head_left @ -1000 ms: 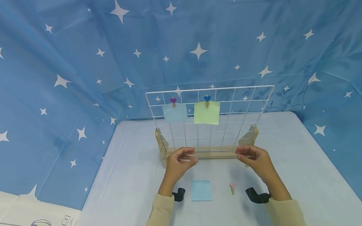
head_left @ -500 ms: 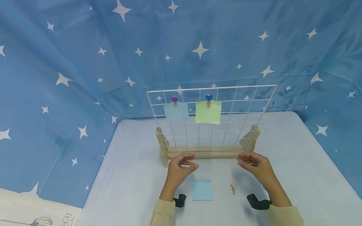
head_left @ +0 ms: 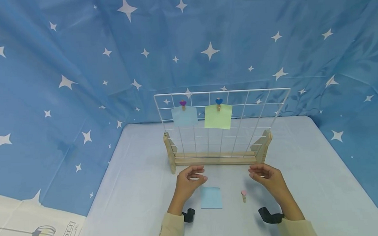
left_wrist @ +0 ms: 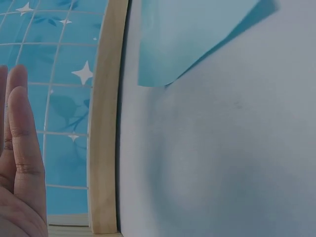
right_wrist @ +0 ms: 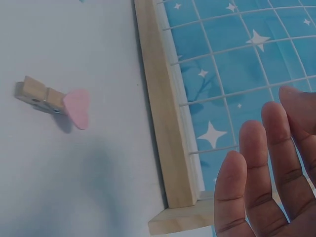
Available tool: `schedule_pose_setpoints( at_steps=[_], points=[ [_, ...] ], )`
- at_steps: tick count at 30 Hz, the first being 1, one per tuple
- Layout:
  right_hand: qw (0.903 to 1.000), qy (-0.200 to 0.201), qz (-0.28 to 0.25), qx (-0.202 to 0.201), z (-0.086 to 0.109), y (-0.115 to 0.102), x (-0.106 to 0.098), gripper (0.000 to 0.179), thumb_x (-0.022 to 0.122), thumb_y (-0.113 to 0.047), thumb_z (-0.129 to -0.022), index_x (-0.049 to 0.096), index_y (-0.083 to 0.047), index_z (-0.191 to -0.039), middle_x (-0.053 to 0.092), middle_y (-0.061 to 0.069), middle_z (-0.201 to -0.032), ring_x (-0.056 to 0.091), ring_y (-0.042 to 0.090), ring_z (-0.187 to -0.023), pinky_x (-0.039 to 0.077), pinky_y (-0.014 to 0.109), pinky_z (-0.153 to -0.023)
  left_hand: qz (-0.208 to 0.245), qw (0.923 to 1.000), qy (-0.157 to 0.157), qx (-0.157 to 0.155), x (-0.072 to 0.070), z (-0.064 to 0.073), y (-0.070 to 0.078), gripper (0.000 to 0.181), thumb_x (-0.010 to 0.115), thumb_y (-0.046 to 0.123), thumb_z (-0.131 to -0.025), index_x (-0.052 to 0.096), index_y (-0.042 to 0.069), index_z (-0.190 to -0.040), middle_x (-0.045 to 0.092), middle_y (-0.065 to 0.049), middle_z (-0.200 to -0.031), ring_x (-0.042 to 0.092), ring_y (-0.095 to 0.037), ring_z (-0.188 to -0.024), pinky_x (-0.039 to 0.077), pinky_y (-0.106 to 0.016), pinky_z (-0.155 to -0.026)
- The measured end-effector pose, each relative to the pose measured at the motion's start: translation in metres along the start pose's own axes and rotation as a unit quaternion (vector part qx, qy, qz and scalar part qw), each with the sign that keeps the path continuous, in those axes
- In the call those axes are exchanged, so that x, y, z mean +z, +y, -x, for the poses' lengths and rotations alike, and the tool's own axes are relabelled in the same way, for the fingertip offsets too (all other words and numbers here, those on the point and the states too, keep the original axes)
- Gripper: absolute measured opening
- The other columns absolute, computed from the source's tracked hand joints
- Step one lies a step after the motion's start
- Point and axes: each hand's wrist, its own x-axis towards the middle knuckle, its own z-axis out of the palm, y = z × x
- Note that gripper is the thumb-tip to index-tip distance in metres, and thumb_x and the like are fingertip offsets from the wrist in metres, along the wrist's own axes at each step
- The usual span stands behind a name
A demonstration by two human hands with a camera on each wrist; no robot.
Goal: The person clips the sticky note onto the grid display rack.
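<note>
At centre frame in the head view I see my left hand (head_left: 187, 182) and right hand (head_left: 268, 177) hovering just in front of the wooden base (head_left: 216, 159) of a white wire grid (head_left: 221, 122), both with loosely curled fingers holding nothing. Between them on the pale table (head_left: 138, 189) lie a blue paper note (head_left: 211, 197), just right of my left hand, and a wooden clip with a pink heart (head_left: 243, 195), just left of my right hand. On the grid hang a pale blue note (head_left: 184, 116) under a purple-heart clip (head_left: 183, 104) and a green note (head_left: 218, 117) under a blue-heart clip (head_left: 218, 103). The sheet at lower left (head_left: 33, 226) bears print too small for me to read
</note>
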Motion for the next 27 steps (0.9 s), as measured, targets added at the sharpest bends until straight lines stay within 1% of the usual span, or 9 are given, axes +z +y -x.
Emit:
schedule_pose_setpoints(
  at_steps=[3, 9, 12, 16, 19, 24, 27],
  points=[
    [0.9999, -0.003, -0.005, 0.012, 0.002, 0.002, 0.001, 0.028, 0.078, -0.001, -0.097, 0.070, 0.011, -0.121, 0.078, 0.020, -0.112, 0.069, 0.001, -0.096, 0.057, 0.017, -0.081, -0.003, 1.0000, 0.000, -0.007, 0.002, 0.003, -0.003, 0.041, 0.087, 0.010, -0.092, 0.073, -0.004, -0.128, 0.076, -0.019, -0.123, 0.076, -0.022, -0.102, 0.060, -0.024, -0.088],
    [0.9998, -0.002, -0.005, 0.021, 0.007, 0.011, 0.002, 0.025, 0.078, 0.000, -0.097, 0.072, 0.009, -0.119, 0.079, 0.020, -0.111, 0.070, 0.000, -0.095, 0.056, 0.017, -0.080, -0.006, 0.9997, 0.002, -0.023, 0.004, 0.010, -0.011, 0.041, 0.087, 0.012, -0.093, 0.073, -0.002, -0.128, 0.076, -0.019, -0.123, 0.076, -0.020, -0.100, 0.062, -0.024, -0.086],
    [0.9998, -0.001, -0.009, 0.019, 0.011, 0.017, 0.003, 0.023, 0.078, 0.002, -0.096, 0.072, 0.010, -0.117, 0.079, 0.019, -0.109, 0.070, 0.000, -0.093, 0.056, 0.016, -0.079, -0.010, 0.9995, 0.004, -0.030, 0.004, 0.013, -0.015, 0.040, 0.087, 0.012, -0.092, 0.073, -0.002, -0.127, 0.077, -0.018, -0.122, 0.076, -0.020, -0.099, 0.061, -0.024, -0.085],
    [0.9997, 0.004, -0.012, 0.019, 0.015, 0.024, 0.005, 0.023, 0.079, 0.005, -0.094, 0.072, 0.011, -0.115, 0.080, 0.015, -0.105, 0.070, -0.001, -0.091, 0.056, 0.016, -0.077, -0.014, 0.9993, 0.005, -0.034, 0.005, 0.016, -0.019, 0.039, 0.087, 0.012, -0.093, 0.074, -0.001, -0.127, 0.078, -0.016, -0.121, 0.075, -0.020, -0.100, 0.061, -0.024, -0.087],
    [0.9996, 0.007, -0.019, 0.020, 0.018, 0.029, 0.007, 0.023, 0.079, 0.007, -0.093, 0.072, 0.012, -0.115, 0.081, 0.013, -0.103, 0.070, -0.002, -0.090, 0.056, 0.017, -0.076, -0.015, 0.9992, 0.007, -0.036, 0.005, 0.017, -0.021, 0.039, 0.087, 0.012, -0.092, 0.074, -0.001, -0.127, 0.078, -0.015, -0.121, 0.076, -0.021, -0.100, 0.060, -0.024, -0.088],
    [0.9994, 0.003, -0.033, 0.010, 0.020, 0.035, 0.008, 0.023, 0.077, 0.009, -0.093, 0.071, 0.013, -0.114, 0.081, 0.010, -0.101, 0.069, -0.001, -0.090, 0.056, 0.018, -0.074, -0.017, 0.9988, 0.012, -0.045, 0.006, 0.019, -0.022, 0.039, 0.087, 0.011, -0.092, 0.074, -0.001, -0.126, 0.078, -0.015, -0.120, 0.076, -0.024, -0.101, 0.058, -0.023, -0.089],
    [0.9990, -0.002, -0.044, 0.002, 0.021, 0.037, 0.009, 0.022, 0.075, 0.011, -0.093, 0.071, 0.014, -0.114, 0.080, 0.012, -0.102, 0.070, -0.001, -0.089, 0.057, 0.019, -0.073, -0.027, 0.9982, 0.012, -0.053, 0.006, 0.020, -0.023, 0.037, 0.086, 0.010, -0.092, 0.075, -0.001, -0.125, 0.079, -0.015, -0.119, 0.077, -0.025, -0.102, 0.058, -0.023, -0.090]
  ],
)
